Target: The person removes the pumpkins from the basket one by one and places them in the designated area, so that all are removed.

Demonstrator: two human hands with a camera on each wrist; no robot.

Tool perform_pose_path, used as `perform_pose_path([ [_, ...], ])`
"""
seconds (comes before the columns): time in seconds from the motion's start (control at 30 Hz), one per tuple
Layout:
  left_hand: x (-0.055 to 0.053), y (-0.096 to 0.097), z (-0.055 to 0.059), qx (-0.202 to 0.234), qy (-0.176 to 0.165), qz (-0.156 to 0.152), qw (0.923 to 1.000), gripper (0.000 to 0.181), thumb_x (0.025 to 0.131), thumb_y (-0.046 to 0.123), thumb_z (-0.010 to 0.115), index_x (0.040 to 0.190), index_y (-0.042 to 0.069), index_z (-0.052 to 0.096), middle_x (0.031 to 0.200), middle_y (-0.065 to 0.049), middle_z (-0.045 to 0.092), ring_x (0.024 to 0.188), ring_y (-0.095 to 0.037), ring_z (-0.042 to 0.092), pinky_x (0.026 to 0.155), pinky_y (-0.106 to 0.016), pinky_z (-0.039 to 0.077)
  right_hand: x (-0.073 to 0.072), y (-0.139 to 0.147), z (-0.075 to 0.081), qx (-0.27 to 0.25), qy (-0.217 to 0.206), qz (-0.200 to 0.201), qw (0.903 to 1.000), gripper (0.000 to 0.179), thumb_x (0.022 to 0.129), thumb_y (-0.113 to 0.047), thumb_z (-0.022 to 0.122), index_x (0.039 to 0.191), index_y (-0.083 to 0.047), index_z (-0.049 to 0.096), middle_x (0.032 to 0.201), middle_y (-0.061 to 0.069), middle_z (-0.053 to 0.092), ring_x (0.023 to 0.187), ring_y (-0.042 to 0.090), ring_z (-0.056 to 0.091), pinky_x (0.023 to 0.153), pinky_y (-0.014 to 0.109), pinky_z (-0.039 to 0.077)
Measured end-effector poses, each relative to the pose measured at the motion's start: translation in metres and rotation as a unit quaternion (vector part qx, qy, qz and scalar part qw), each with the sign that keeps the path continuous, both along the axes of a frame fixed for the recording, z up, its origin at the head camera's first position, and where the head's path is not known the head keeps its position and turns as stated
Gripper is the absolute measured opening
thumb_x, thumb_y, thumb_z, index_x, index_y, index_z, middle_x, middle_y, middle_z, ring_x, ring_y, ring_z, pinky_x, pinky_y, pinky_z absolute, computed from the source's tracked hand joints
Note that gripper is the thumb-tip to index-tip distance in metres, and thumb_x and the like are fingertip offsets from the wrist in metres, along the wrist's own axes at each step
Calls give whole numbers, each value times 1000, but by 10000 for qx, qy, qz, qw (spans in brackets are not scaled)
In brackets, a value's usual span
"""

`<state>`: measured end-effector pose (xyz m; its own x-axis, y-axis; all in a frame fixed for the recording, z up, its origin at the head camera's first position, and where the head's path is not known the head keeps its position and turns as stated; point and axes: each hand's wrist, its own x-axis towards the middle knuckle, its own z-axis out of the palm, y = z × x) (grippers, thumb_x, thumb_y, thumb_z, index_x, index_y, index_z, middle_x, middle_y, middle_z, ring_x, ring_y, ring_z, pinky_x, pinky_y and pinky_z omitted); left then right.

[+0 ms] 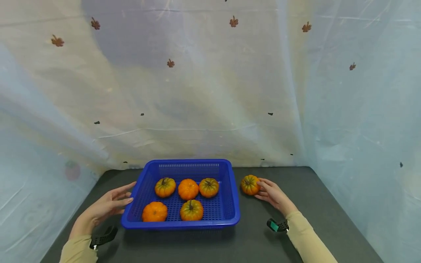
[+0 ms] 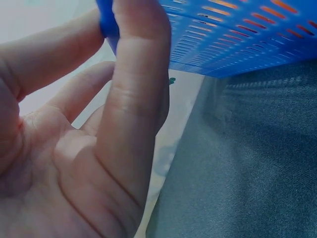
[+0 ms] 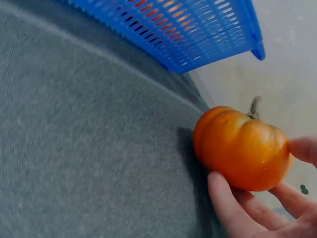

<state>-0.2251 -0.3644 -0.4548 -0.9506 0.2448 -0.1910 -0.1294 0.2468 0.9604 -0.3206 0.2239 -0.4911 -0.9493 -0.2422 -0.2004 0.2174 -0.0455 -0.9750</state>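
Observation:
A blue plastic basket (image 1: 215,206) with slotted walls holds several small orange and green-orange pumpkins (image 1: 188,189). At its left side my left hand (image 1: 110,204) pinches the rim between thumb and fingers; the left wrist view shows the thumb (image 2: 133,89) against the blue wall. To the right of the basket, my right hand (image 1: 274,195) grips another small pumpkin (image 1: 250,185) by its right side. In the right wrist view this pumpkin (image 3: 242,148) is orange with a short stem, fingertips on its underside and side, low over the dark cloth.
A dark grey cloth (image 1: 253,233) covers the table under the basket. Pale translucent sheeting (image 1: 204,95) with small leaf shapes hangs behind and on both sides, close to the table's edges. Each wrist wears a dark strap (image 1: 277,225).

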Motion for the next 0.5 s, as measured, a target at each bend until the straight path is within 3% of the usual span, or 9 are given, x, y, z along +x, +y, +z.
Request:
perform_pose_path([
  [0.23, 0, 2, -2, 12, 4, 128, 9999, 70, 96, 23, 60, 154, 14, 21, 132, -19, 46, 110, -28, 55, 88, -50, 49, -1, 5, -1, 99, 113, 107, 9998, 56, 103, -20, 44, 148, 5, 23, 136, 32, 39, 106, 26, 59, 90, 41, 50],
  [0.5, 2, 0, -2, 40, -47, 68, 10000, 71, 96, 24, 60, 154, 14, 20, 129, -18, 49, 110, -29, 55, 89, -49, 49, 0, 7, -3, 311, 278, 160, 9990, 52, 103, -16, 43, 145, 8, 27, 139, 32, 35, 105, 27, 59, 89, 41, 50],
])
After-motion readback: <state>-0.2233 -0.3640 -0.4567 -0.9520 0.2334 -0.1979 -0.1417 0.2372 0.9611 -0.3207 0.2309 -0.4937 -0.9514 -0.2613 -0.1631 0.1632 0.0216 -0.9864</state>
